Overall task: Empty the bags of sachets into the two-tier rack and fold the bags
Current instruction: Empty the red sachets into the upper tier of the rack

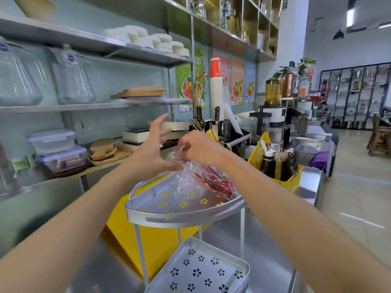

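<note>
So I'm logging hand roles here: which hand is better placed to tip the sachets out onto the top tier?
The right hand: it pinches the clear bag at its top, above the top tier, red sachets inside. The left hand is open beside it, thumb near the plastic.

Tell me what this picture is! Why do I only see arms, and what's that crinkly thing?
A camera sits on a person's head, looking down, so you see only their arms. The right hand pinches the top of a clear plastic bag holding red sachets. The left hand is open beside it. The bag rests in the top tier of a silver two-tier rack; the lower tier has nothing in it. A yellow basket of tools stands behind.
</note>
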### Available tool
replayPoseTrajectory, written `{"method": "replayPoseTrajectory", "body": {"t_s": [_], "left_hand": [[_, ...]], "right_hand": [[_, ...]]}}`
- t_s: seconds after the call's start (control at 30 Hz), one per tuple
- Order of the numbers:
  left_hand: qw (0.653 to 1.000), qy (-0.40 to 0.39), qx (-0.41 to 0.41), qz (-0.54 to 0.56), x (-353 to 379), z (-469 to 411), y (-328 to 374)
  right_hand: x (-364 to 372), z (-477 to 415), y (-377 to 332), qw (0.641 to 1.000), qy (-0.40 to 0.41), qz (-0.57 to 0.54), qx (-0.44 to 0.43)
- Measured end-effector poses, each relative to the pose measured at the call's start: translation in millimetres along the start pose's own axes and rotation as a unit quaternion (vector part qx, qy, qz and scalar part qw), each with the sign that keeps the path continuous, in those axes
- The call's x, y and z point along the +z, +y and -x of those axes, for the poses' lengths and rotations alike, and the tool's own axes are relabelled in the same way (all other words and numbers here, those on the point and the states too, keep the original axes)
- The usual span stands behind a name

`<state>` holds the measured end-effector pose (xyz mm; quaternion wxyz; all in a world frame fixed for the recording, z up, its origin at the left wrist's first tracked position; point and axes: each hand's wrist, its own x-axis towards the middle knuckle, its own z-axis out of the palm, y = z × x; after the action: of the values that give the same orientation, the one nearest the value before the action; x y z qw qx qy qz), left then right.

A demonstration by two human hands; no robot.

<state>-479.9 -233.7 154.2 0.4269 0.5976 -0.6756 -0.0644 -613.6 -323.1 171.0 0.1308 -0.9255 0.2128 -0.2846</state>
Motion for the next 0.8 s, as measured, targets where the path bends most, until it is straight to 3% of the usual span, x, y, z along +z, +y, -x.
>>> {"method": "replayPoseTrajectory", "body": {"t_s": [0.07, 0.17, 0.27, 0.33, 0.5, 0.67, 0.8], "left_hand": [[0.996, 0.050, 0.040, -0.068, 14, -1, 0], [0.989, 0.116, 0.023, -0.085, 22, -5, -1], [0.988, 0.084, 0.026, -0.124, 22, -12, 0], [0.988, 0.092, 0.030, -0.121, 25, -17, 3], [0.987, 0.155, 0.001, -0.040, 32, -35, 20], [0.976, 0.214, -0.038, -0.031, 39, -55, 34], [0.968, 0.237, -0.073, 0.026, 46, -60, 40]], "right_hand": [[4, 2, -1, 1.000, 0.000, -0.018, 0.007], [5, 7, 7, 0.995, 0.024, -0.087, 0.030], [-2, 20, 19, 0.964, 0.047, -0.253, 0.069], [-6, 32, 33, 0.957, 0.064, -0.271, 0.087], [3, 67, 70, 0.959, 0.059, -0.234, 0.151], [18, 92, 85, 0.962, 0.060, -0.167, 0.207], [32, 98, 85, 0.977, 0.013, -0.021, 0.211]]}}
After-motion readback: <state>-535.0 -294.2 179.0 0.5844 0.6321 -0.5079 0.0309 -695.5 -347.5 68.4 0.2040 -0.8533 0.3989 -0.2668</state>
